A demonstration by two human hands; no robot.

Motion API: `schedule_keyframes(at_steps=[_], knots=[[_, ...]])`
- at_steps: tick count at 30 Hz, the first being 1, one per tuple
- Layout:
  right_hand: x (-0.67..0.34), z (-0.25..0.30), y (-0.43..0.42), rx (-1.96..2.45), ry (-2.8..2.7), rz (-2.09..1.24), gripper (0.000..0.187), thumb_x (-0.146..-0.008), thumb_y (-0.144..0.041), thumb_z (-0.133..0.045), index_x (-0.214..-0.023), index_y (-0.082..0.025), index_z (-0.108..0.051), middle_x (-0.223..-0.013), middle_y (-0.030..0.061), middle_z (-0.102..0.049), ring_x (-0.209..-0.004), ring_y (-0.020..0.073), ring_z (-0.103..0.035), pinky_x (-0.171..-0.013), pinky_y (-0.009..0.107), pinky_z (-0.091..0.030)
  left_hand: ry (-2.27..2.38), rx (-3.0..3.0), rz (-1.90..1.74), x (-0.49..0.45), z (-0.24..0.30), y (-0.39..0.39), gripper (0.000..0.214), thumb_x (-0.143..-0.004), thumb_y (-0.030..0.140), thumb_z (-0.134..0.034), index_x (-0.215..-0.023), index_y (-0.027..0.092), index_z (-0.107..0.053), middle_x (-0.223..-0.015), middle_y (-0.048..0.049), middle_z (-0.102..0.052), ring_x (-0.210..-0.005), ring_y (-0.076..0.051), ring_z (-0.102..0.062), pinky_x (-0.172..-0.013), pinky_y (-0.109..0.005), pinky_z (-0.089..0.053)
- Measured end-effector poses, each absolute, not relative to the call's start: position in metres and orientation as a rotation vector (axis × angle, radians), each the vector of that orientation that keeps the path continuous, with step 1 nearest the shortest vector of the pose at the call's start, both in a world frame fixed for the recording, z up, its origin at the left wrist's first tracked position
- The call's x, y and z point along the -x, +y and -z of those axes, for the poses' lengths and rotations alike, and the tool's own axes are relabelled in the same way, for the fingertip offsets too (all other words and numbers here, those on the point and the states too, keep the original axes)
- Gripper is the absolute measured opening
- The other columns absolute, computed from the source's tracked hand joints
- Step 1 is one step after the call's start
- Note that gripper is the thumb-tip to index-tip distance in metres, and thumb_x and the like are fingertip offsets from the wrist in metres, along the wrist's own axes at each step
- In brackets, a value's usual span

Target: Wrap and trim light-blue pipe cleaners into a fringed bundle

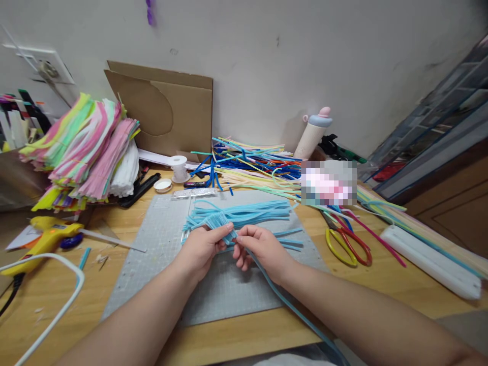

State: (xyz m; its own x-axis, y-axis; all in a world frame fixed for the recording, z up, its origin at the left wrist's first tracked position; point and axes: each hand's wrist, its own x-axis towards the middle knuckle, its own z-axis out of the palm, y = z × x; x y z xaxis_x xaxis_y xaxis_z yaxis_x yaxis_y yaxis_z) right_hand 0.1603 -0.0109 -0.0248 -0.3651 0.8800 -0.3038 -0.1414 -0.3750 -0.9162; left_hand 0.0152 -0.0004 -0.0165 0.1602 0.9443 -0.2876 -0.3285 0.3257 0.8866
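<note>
My left hand (206,246) is closed on a flat woven piece of light blue pipe cleaners (218,221), thumb on top. Beside it, my right hand (261,249) pinches one long light blue pipe cleaner (280,296) at the woven piece's right edge. That strand runs under my right wrist and down past the table's front edge. Behind my hands lies a bundle of light blue pipe cleaners (263,211) on the grey cutting mat (229,310). My fingers hide part of the weave.
A yellow glue gun (49,234) with a white cable lies left. Scissors (346,244) with red and yellow handles and a white power strip (430,262) lie right. Colourful pipe cleaner bundles (95,147), cardboard (190,112) and a bottle (310,134) stand behind.
</note>
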Motion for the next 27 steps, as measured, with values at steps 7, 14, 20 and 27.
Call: schedule_keyframes(at_steps=[7, 14, 20, 27], knots=[[-0.161, 0.027, -0.010, 1.105, -1.059, -1.857, 0.020, -0.068, -0.032, -0.059, -0.075, -0.019, -0.046, -0.052, -0.0043, -0.061, -0.040, 0.0099, -0.055, -0.036, 0.018, -0.042, 1.155, -0.914, -1.035, -0.016, 0.021, -0.002, 0.028, -0.062, 0.036, -0.076, -0.061, 0.014, -0.061, -0.057, -0.0003, -0.056, -0.048, -0.010, -0.045, -0.051, -0.025, -0.037], [-0.161, 0.025, -0.010, 1.121, -1.035, -1.865, 0.014, -0.064, -0.027, -0.055, -0.071, -0.019, -0.046, -0.048, -0.0058, -0.057, -0.037, 0.0086, -0.051, -0.036, 0.018, -0.041, 1.289, -1.144, -1.014, -0.016, 0.023, -0.003, 0.029, -0.066, 0.042, -0.071, -0.059, 0.015, -0.064, -0.059, -0.0022, -0.060, -0.051, -0.013, -0.048, -0.053, -0.027, -0.038], [-0.161, 0.025, -0.008, 1.148, -1.011, -1.927, 0.009, -0.062, -0.023, -0.051, -0.061, -0.019, -0.043, -0.038, -0.0082, -0.045, -0.028, 0.0036, -0.033, -0.029, 0.014, -0.023, 1.264, -1.431, -1.086, -0.021, 0.014, -0.008, 0.016, -0.068, 0.030, -0.069, -0.060, 0.018, -0.064, -0.059, 0.0006, -0.060, -0.059, -0.015, -0.052, -0.058, -0.025, -0.040], [-0.164, 0.031, -0.007, 1.038, -1.124, -2.045, 0.021, -0.076, -0.038, -0.055, -0.078, -0.017, -0.052, -0.053, -0.0024, -0.058, -0.040, 0.0089, -0.052, -0.040, 0.019, -0.041, 1.351, -1.456, -1.110, -0.017, 0.005, -0.006, 0.016, -0.067, 0.028, -0.069, -0.057, 0.018, -0.062, -0.057, 0.0009, -0.059, -0.057, -0.015, -0.052, -0.056, -0.025, -0.038]])
